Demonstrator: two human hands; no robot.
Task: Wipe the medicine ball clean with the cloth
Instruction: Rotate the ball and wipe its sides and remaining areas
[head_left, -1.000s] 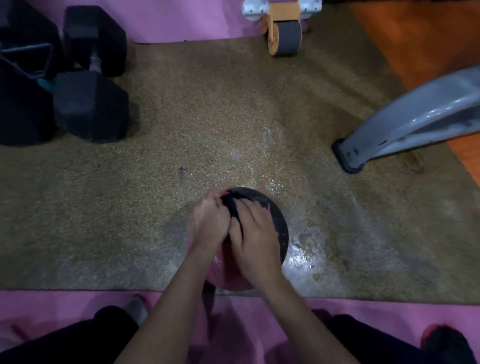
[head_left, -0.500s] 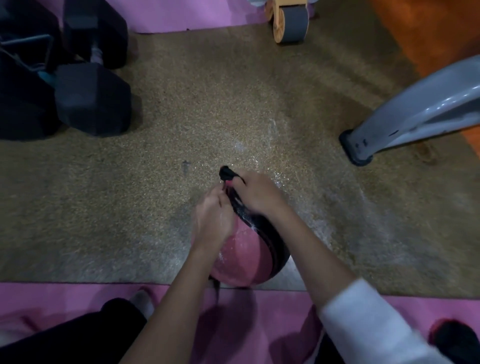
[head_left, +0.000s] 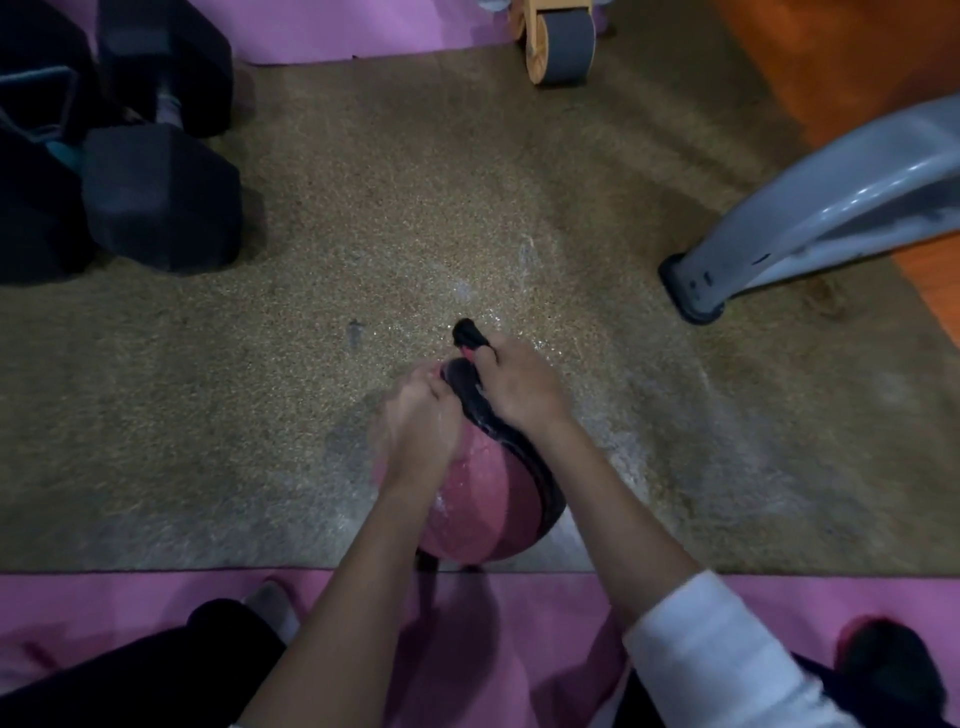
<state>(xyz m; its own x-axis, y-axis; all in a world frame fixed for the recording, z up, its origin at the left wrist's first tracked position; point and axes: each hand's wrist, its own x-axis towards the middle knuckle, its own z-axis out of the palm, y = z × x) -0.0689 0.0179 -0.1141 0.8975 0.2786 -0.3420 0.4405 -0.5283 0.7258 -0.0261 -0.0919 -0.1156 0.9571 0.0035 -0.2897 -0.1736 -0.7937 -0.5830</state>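
Hands (head_left: 421, 421) (head_left: 519, 387) dragged cloth (head_left: 465, 332) forward atop medicine ball (head_left: 483, 499).

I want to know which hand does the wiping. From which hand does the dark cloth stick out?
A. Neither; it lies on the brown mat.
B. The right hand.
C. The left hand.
B: the dark end of the cloth sticks out of the grip of the right hand at the far top of the medicine ball; the left hand lies on the ball's left side.

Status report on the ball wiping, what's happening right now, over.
Left hand on medicine ball, grip blurred. Right hand grips cloth at its far side. Dumbbell, grey machine leg well apart.
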